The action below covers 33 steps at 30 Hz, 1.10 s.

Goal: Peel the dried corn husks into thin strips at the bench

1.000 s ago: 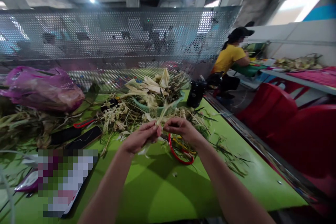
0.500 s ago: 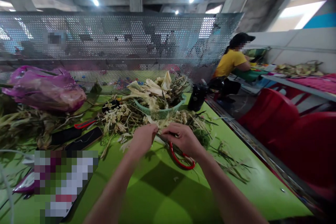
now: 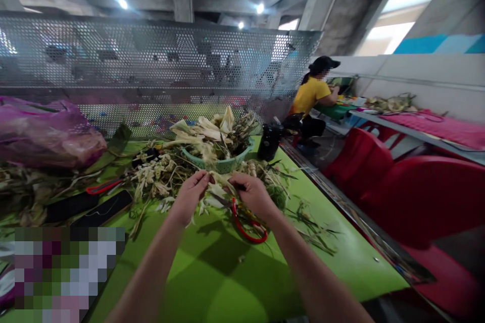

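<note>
My left hand (image 3: 192,196) pinches one end of a pale, fibrous dried husk strip (image 3: 222,180) between thumb and fingers. The other end is gripped by my right hand (image 3: 253,195), fingers closed, so the strip spans the small gap between them. Scissors with red handles (image 3: 239,228) lie on the green table (image 3: 212,282) just below my right hand, blades pointing toward the left. Behind both hands stands a light green basket (image 3: 226,165) heaped with dried husks (image 3: 206,128). Pale scraps lie on the table under the hands.
Dried plant pieces (image 3: 155,174) spread left of the basket. A black jar (image 3: 270,142) stands to its right, a green tangle (image 3: 277,197) nearer. Leftward are a purple bag (image 3: 49,136), a red-handled tool (image 3: 103,187) and a dark phone (image 3: 104,208). Red chairs (image 3: 420,197) and a seated person (image 3: 308,96) are at right.
The view has turned right, so everything shifts left in the picture. My hands have moved slightly apart, and more of the husk strip shows between them. The scissors still lie below the right hand.
</note>
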Each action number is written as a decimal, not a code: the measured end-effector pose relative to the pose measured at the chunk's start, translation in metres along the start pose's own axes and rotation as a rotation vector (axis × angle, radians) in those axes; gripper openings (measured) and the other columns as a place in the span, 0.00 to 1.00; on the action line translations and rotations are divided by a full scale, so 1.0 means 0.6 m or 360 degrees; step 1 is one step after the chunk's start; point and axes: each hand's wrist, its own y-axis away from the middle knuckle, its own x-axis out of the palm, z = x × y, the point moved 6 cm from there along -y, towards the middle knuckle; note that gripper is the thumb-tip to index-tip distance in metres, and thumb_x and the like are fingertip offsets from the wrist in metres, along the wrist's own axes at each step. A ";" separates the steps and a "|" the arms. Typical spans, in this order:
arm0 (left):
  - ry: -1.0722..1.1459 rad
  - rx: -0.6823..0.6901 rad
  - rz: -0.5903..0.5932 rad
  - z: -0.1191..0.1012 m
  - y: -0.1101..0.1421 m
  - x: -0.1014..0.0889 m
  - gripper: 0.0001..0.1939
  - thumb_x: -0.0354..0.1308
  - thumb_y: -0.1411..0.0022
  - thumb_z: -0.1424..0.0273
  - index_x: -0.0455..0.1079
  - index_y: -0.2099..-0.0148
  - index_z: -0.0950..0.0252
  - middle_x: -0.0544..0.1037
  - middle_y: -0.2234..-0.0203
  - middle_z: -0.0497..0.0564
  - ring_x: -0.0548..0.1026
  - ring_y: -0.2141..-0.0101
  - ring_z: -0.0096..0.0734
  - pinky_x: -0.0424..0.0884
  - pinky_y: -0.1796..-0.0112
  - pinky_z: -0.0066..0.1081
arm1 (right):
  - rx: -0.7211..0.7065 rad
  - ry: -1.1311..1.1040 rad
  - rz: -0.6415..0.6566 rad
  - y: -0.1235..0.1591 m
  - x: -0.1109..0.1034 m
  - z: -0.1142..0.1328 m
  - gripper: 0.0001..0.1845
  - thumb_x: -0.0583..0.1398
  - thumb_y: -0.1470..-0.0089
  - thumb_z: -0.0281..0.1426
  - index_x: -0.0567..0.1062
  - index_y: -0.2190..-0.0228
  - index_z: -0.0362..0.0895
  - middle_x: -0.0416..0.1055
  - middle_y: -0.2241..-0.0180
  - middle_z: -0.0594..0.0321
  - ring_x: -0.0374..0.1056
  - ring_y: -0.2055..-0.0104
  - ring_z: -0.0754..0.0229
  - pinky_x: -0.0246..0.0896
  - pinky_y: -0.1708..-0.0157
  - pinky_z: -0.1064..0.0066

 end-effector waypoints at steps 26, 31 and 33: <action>-0.0646 0.0372 -0.0230 -0.007 -0.003 0.010 0.11 0.49 0.38 0.65 0.69 0.60 0.64 0.74 0.68 0.49 0.69 0.66 0.30 0.64 0.61 0.27 | 0.0496 -0.0875 0.0088 0.010 0.052 -0.021 0.20 0.60 0.48 0.40 0.70 0.55 0.45 0.72 0.63 0.59 0.65 0.75 0.64 0.61 0.74 0.71; -0.0667 0.0356 -0.0052 0.007 0.001 0.039 0.12 0.48 0.38 0.66 0.70 0.58 0.64 0.76 0.65 0.50 0.71 0.65 0.30 0.65 0.62 0.27 | 0.0400 -0.0903 -0.0334 0.006 0.036 -0.035 0.15 0.64 0.53 0.41 0.76 0.66 0.45 0.74 0.67 0.59 0.69 0.66 0.58 0.63 0.65 0.67; -0.0668 0.0329 0.0027 0.011 0.001 0.046 0.13 0.47 0.37 0.65 0.70 0.58 0.64 0.76 0.66 0.50 0.70 0.66 0.30 0.65 0.62 0.27 | 0.0356 -0.0859 -0.0420 0.006 0.026 -0.036 0.13 0.65 0.55 0.40 0.77 0.69 0.45 0.75 0.67 0.59 0.69 0.63 0.55 0.63 0.60 0.64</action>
